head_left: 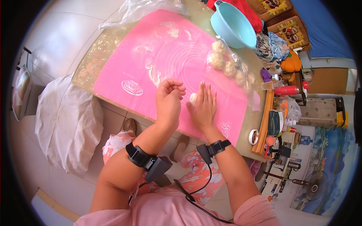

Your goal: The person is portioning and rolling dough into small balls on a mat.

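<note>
A pink baking mat [118,70] printed with circles covers much of the table. My right hand [205,104] lies palm down over the mat, fingers extended, against a small ball of dough [193,99] that shows past its thumb side; the rest is hidden. My left hand [169,99] hovers just left of it with loosely curled fingers, and I see nothing in it. Beyond my right hand rests a clear plastic bag of several dough balls [229,67]. White smears of flour or dough [152,75] mark the mat's left and far parts.
A light blue plastic basin [214,21] stands at the table's far right. A small white bowl [251,137] with brown contents sits near the right edge. Bottles, including a red one [287,90], crowd beyond that edge. A clear plastic bag [127,12] lies at the far left.
</note>
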Demonstrator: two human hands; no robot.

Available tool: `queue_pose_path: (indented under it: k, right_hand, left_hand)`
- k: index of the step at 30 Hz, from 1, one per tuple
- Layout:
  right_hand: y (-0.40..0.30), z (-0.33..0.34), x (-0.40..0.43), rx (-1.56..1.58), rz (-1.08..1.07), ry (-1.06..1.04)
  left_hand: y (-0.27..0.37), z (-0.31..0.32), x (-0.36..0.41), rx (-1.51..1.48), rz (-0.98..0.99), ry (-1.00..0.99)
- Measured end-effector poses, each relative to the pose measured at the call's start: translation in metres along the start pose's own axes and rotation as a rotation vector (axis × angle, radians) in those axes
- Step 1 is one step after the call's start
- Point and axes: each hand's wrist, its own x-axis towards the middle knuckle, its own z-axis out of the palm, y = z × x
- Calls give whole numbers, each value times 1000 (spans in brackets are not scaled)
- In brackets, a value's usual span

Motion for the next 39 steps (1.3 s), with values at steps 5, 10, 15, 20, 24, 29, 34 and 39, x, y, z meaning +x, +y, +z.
queue_pose_path:
  k: [5, 10, 15, 20, 24, 29, 34, 39]
  right_hand:
    - [40, 27, 83, -148, 31, 116]
    - [44, 20, 79, -232, 40, 208]
    - [27, -36, 24, 389, -94, -234]
    - [42, -30, 23, 982, 404, -213]
    - [57, -11, 15, 584, 105, -41]
    - [9, -26, -24, 828, 63, 187]
    - [-6, -29, -12, 1005, 110, 261]
    - [16, 3, -30, 620, 246, 164]
  left_hand:
    - [6, 9, 7, 16, 22, 18]
    - [5, 13, 17, -6, 27, 94]
    - [8, 9, 21, -17, 46, 90]
    - [-6, 9, 17, 43, 20, 57]
    - [-47, 12, 22, 245, 214, -127]
    - [-83, -7, 8, 636, 396, -473]
    - [-90, 16, -5, 109, 23, -523]
    - [-101, -1, 9, 463, 256, -514]
